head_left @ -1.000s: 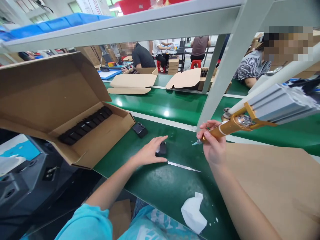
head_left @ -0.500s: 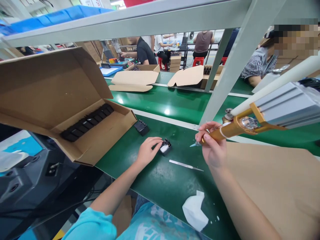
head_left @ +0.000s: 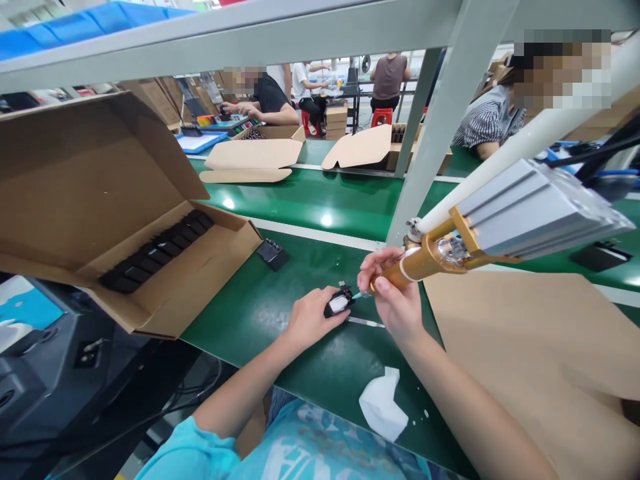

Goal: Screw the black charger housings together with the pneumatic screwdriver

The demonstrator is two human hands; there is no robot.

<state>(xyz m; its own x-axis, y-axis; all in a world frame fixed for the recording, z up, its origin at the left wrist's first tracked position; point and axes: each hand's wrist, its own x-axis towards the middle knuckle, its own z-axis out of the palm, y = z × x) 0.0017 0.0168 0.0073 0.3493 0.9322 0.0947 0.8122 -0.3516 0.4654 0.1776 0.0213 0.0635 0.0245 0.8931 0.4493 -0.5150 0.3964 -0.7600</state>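
Note:
My left hand [head_left: 310,316] is closed round a small black part with a white face [head_left: 339,301], lifted just above the green bench top [head_left: 280,293]. My right hand [head_left: 395,299] grips the gold nozzle of a hanging dispenser tool [head_left: 425,260]. Its pale blue tip [head_left: 358,295] points left at the part, almost touching it. A thin metal blade [head_left: 366,323] lies on the bench under my hands.
An open cardboard box [head_left: 125,200] holding a row of black parts [head_left: 157,259] stands at the left. Another black part [head_left: 273,253] lies on the bench. A crumpled white tissue [head_left: 384,405] sits near me, brown cardboard sheet [head_left: 525,347] at right. Other people work across the conveyor [head_left: 320,200].
My left hand closed on the small black part, lifted it and turned its white face up. My right hand brought the dispenser tip leftward and down to the part.

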